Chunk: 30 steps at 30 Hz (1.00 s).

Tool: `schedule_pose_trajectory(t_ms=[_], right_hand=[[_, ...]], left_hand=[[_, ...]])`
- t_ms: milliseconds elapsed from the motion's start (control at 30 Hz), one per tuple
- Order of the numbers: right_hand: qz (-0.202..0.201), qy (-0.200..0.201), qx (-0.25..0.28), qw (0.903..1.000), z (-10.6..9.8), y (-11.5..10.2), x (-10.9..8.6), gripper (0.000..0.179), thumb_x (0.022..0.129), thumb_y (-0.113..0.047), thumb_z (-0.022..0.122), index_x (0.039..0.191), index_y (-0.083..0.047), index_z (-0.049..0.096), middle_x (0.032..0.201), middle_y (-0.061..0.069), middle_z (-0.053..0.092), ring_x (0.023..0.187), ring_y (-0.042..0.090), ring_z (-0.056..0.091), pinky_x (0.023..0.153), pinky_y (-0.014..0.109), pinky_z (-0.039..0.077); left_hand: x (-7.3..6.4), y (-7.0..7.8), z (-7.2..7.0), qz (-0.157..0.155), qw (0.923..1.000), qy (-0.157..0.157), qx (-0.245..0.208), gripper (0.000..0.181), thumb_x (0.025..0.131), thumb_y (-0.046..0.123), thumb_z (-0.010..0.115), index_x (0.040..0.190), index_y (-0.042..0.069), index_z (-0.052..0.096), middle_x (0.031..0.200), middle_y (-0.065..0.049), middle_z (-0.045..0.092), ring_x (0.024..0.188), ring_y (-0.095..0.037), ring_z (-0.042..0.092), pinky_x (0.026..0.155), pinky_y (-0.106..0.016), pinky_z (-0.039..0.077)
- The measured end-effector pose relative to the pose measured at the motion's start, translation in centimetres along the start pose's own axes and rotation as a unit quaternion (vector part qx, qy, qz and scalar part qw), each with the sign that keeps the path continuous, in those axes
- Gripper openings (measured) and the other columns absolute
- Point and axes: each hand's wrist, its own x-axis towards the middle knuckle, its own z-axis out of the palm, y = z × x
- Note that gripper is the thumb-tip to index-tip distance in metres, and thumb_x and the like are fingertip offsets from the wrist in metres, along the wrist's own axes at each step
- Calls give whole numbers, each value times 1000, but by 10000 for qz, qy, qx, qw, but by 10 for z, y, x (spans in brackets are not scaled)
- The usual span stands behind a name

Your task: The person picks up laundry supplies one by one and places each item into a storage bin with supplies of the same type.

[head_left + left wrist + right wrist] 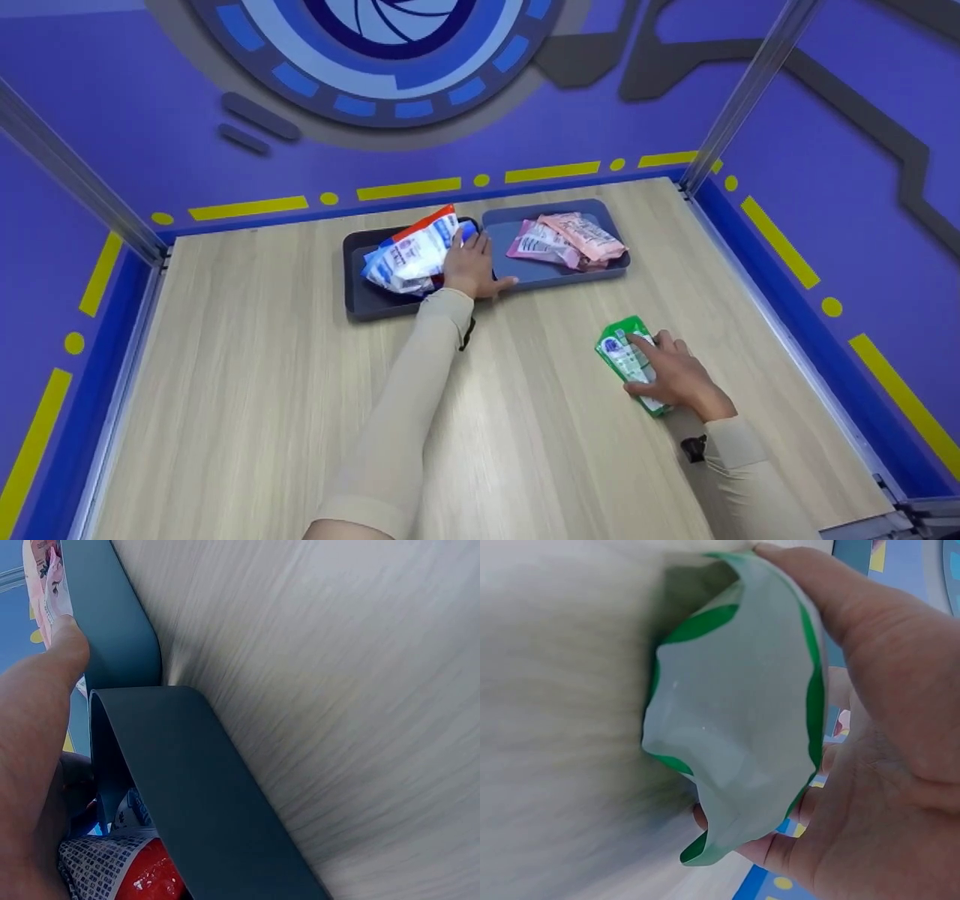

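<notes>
My left hand reaches over the dark tray, fingers extended at the right side of a pile of white, blue and red packets. Its thumb sticks out over the joint with the grey-blue tray. In the left wrist view a red-ended packet shows inside the dark tray wall. My right hand grips a green and white packet low over the table, thumb on its near side and fingers across the other. The right wrist view shows the packet's crinkled end.
The grey-blue tray stands right beside the dark one and holds pink packets. Both trays sit at the back of the wooden table. Purple-blue walls enclose the table at the back and sides.
</notes>
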Motion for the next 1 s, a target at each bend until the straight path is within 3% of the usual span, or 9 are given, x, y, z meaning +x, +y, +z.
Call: schedule_pose_trajectory(t_ms=[533,1000], right_hand=[[14,43,-2,10000,-6,-1,-4,85,88,-39,81,157,-8,42,140,33,42,113,42,46,93,67,48],[-28,297,282,9992,-9,2,-1,74,85,-27,84,150,-10,53,129,27,55,111,40,56,90,67,50]], left_hand=[[4,2,-2,-35,10000,-60,-34,108,90,88,26,165,11,18,172,-5,14,158,-22,13,126,-48,-8],[4,0,1,-9,9999,-126,7,108,91,88,23,166,10,17,172,-6,14,158,-22,13,126,-49,-8]])
